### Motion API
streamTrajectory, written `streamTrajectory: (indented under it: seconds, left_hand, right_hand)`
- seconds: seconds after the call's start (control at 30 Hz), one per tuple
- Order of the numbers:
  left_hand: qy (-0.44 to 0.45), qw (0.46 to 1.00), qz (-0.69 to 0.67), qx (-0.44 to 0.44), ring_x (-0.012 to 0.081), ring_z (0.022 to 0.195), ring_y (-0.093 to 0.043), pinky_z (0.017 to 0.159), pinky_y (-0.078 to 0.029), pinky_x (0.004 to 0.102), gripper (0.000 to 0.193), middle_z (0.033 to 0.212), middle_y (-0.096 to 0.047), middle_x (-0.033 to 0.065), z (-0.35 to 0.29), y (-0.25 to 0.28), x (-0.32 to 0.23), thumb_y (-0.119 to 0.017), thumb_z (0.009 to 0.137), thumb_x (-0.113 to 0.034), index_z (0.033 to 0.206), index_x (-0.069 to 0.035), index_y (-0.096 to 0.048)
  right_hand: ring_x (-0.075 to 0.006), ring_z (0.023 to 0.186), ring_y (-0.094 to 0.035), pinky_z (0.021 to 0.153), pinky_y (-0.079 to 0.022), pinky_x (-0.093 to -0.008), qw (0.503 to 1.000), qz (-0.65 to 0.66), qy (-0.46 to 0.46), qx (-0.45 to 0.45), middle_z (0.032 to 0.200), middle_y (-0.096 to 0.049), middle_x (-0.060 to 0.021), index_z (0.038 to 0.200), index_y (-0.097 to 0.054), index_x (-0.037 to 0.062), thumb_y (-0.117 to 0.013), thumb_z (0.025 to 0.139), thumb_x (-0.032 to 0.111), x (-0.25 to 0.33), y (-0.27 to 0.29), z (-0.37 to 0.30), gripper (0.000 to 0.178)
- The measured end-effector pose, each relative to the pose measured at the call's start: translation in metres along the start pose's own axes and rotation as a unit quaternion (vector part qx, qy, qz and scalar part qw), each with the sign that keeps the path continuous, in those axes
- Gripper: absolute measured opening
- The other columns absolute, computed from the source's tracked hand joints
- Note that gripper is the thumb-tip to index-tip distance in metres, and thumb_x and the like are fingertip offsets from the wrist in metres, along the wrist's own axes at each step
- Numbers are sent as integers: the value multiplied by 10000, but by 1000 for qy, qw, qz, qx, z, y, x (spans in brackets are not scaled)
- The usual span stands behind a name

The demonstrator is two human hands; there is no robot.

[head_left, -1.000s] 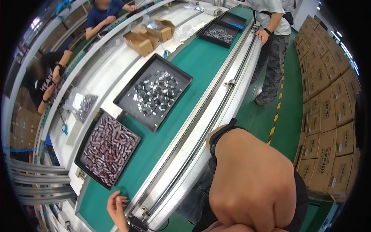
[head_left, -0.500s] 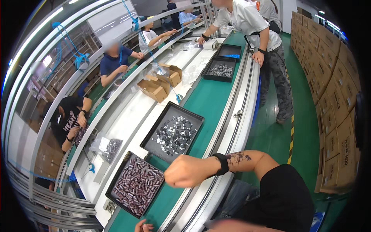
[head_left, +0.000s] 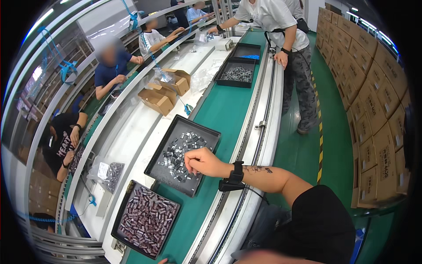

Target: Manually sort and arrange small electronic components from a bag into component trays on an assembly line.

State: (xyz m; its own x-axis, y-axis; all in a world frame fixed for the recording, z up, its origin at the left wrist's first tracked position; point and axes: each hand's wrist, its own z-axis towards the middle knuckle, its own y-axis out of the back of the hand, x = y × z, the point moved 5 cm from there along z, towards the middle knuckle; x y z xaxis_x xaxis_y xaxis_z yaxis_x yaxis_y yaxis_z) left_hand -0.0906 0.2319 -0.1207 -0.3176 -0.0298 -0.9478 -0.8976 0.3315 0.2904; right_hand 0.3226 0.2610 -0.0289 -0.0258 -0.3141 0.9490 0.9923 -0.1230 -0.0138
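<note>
My right hand (head_left: 204,162), with a black band on its wrist, hangs over a black tray (head_left: 205,127) of small black and silver rectangular parts (head_left: 176,152). Its fingers are curled down and together at the edge of the pile; what they hold, if anything, is hidden. Of my left hand (head_left: 163,261) just a sliver of fingertip shows at the lower edge, beside a second black tray (head_left: 145,254). That nearer tray is full of small dark reddish-brown cylindrical parts (head_left: 147,220), possibly capacitors.
Both trays rest on a green belt (head_left: 224,108) with a metal rail (head_left: 252,145) on its right. Farther up are two more black trays (head_left: 235,84), open cardboard boxes (head_left: 156,100) and a bag of parts (head_left: 110,174). Co-workers sit left; a person (head_left: 281,35) stands ahead. Stacked cartons (head_left: 373,105) line the right.
My right hand has moved forward from the near corner of the black-and-silver parts' tray to over its pile. My left hand has sunk mostly out of view. The view has shifted slightly.
</note>
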Motion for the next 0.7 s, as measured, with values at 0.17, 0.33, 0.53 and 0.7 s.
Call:
streamTrajectory:
  seconds: [0.17, 0.33, 0.53, 0.7]
  left_hand:
    - [2, 1000, -12, -11, 109, 651, -565, 571, -442, 216, 244, 775, -627, 68, -16, -1, -11, -518, 926, -178, 1101, -15, -566]
    - [10, 999, -23, -27, 103, 661, -557, 586, -442, 217, 241, 784, -624, 59, -35, 0, -19, -520, 928, -176, 1104, -19, -569]
    - [23, 998, -37, -43, 97, 673, -547, 603, -442, 217, 237, 794, -621, 48, -51, -1, -25, -522, 930, -173, 1108, -24, -573]
    - [39, 997, -49, -49, 92, 683, -539, 618, -442, 217, 235, 803, -618, 39, -60, -6, -23, -523, 932, -171, 1111, -29, -576]
  right_hand:
    - [-65, 538, -522, 485, -409, -209, 1000, -2, -31, -3, 626, -571, -23, 664, -535, 27, -421, 804, 28, -15, -1, 2, 180]
    - [-69, 535, -524, 489, -414, -212, 999, 18, -38, -18, 625, -571, -25, 660, -536, 22, -421, 807, 30, -25, 2, 6, 187]
    - [-74, 538, -526, 493, -418, -217, 999, -7, -23, -24, 632, -570, -30, 661, -539, 8, -412, 805, 13, -19, -1, 4, 192]
    - [-76, 535, -526, 489, -415, -222, 999, -31, -30, -25, 628, -568, -31, 662, -542, 7, -410, 804, 10, -22, -3, 1, 194]
